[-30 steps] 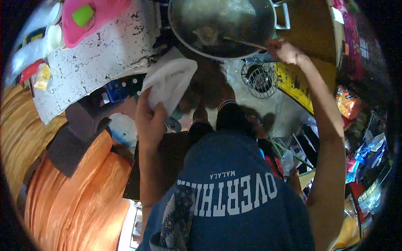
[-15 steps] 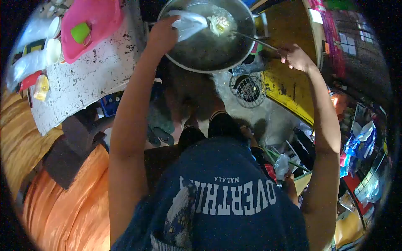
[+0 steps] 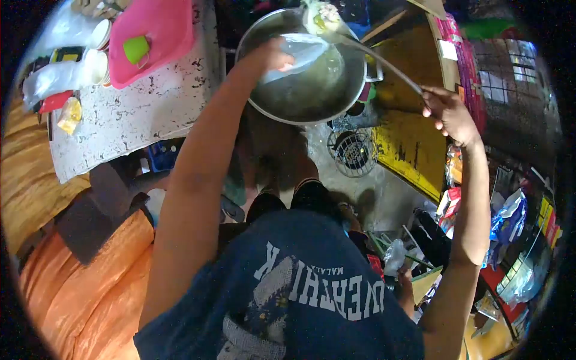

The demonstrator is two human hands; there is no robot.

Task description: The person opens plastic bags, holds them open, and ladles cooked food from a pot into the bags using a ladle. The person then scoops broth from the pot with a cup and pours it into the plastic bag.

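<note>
Over a large metal pot of cloudy broth, my left hand has its fingers closed on a clear plastic bag, whose wide end points to the right. My right hand grips the long handle of a ladle. At the ladle's far end is a heap of pale and greenish food, raised near the pot's far rim; it hides the bowl of the ladle. The bag and the food are apart.
A pink tub with a green cup stands on the worn white table at left, near bagged white cups. A round wire rack is on the floor. A yellow panel borders the right. Another person's hand shows beside me.
My right hand has lifted the ladle with the food from the broth toward the far rim. My left hand and the bag have shifted right over the pot.
</note>
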